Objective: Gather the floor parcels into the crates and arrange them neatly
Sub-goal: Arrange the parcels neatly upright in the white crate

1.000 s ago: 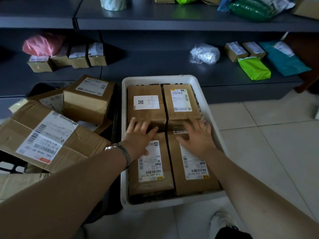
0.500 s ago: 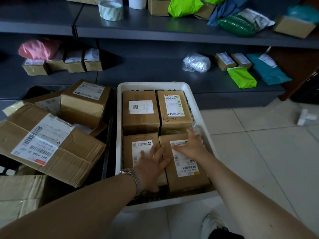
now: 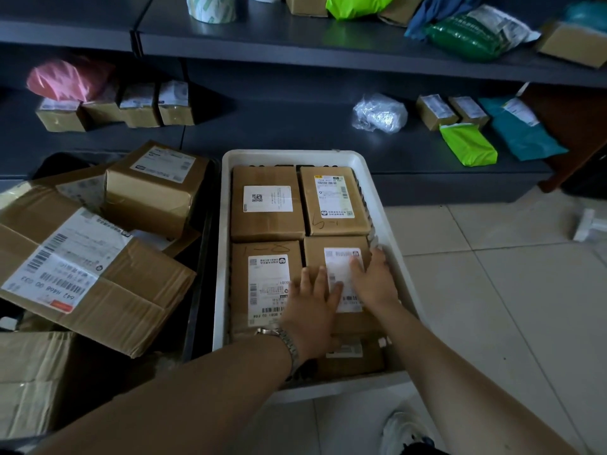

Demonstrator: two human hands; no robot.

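A white crate (image 3: 223, 244) on the floor holds several brown parcels in two rows: two at the back (image 3: 266, 201) (image 3: 331, 200), two at the front. My left hand (image 3: 312, 307) lies flat with spread fingers across the seam between the front left parcel (image 3: 262, 277) and the front right parcel (image 3: 338, 257). My right hand (image 3: 372, 280) rests flat on the front right parcel near the crate's right wall. Another parcel (image 3: 348, 356) shows beneath them at the near edge. A black crate (image 3: 197, 290) to the left is piled with larger boxes (image 3: 82, 274).
Grey shelves behind carry small boxes (image 3: 138, 106), a pink bag (image 3: 65, 78), a silver bag (image 3: 379, 113), green (image 3: 468, 144) and teal mailers (image 3: 522, 133), and a tape roll (image 3: 210, 6). Tiled floor (image 3: 509, 307) lies to the right, with a white object (image 3: 588, 224). My shoe (image 3: 404, 431) is by the crate.
Both hands slid from the middle of the crate back onto the front parcels, the right hand going toward the right wall. The front right parcel sits further back, uncovering a parcel beneath.
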